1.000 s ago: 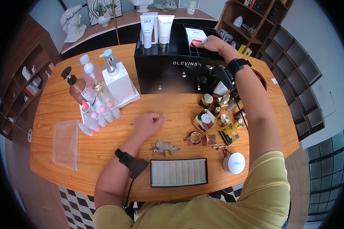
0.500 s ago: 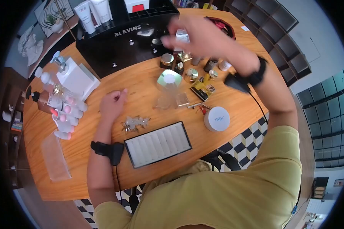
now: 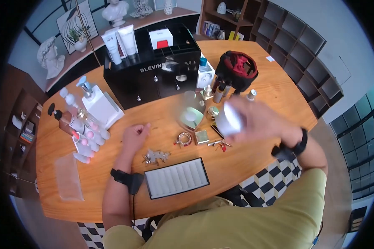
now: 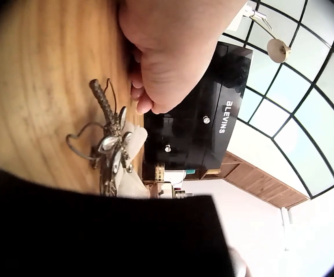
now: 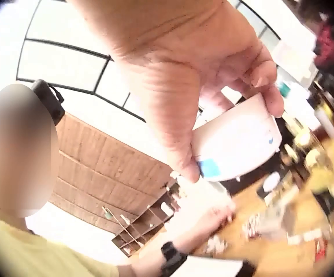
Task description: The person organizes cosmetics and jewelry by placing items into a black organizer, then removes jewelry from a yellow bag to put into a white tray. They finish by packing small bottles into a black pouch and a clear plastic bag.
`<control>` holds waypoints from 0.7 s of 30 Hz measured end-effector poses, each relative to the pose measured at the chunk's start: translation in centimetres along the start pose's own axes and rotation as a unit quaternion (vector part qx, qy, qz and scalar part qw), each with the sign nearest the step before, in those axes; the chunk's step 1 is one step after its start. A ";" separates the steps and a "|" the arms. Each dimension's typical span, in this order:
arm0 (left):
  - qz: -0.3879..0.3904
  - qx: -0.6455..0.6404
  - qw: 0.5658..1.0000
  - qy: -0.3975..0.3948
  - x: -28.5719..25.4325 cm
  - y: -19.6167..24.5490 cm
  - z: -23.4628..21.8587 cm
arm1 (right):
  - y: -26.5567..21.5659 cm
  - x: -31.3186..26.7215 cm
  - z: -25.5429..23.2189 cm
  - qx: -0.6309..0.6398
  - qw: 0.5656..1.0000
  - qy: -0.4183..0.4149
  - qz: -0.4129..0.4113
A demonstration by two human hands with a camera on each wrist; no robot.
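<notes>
A white jar (image 3: 224,124) is held in the air above the right part of the wooden table (image 3: 278,89), over a cluster of small items. It is gripped by the right hand (image 3: 259,120), with thumb and fingers set on opposite sides. The jar is squat and round and is tipped well off upright: in the head view a bright, narrowed oval is turned rightward, toward the palm, so its short axis is laid roughly sideways. Whether that oval is lid or base cannot be told through the blur. A light-blue patch is shown beside the thumb in the right wrist view.

Just left of the jar, a gold-lidded jar (image 3: 212,111) and a mirror-topped box (image 3: 192,118) are seen. Nearer the person are placed a square box (image 3: 202,137), a bracelet (image 3: 184,139), a slim tube (image 3: 214,143) and a red ornament (image 3: 224,147).

Farther left, hair ornaments (image 3: 156,156) are laid near the left hand (image 3: 135,137), which is rested on the table, fingers loosely curled, unladen. A ridged tray (image 3: 177,178) is set near the table's front edge. The far side is blocked by a black drawer unit (image 3: 124,85), with a black-and-red bag (image 3: 228,76) to its right.
</notes>
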State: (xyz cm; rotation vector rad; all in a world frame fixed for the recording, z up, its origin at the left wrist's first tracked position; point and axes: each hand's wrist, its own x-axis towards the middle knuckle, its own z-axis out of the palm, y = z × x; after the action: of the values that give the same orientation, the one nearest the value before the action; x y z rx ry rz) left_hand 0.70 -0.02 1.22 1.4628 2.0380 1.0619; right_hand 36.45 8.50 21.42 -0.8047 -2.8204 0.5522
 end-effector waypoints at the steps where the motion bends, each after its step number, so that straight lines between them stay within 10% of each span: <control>1: -0.005 0.003 1.000 -0.001 0.0 0.1 -0.1 | 1.3 2.9 -0.8 -0.066 0.987 0.107 -0.100; 9: -0.013 0.000 1.000 0.000 0.2 -0.3 0.1 | 4.5 24.9 -7.5 -0.252 0.945 0.196 0.065; 21: -0.021 0.009 1.000 -0.008 0.1 0.6 -0.1 | 6.0 29.4 -6.7 -0.286 0.947 0.109 0.101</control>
State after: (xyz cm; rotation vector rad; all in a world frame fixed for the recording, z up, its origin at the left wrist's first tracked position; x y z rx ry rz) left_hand 0.91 0.14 1.75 1.4272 2.0632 1.0155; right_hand 16.12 31.00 26.66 -1.1720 -2.7168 -0.3456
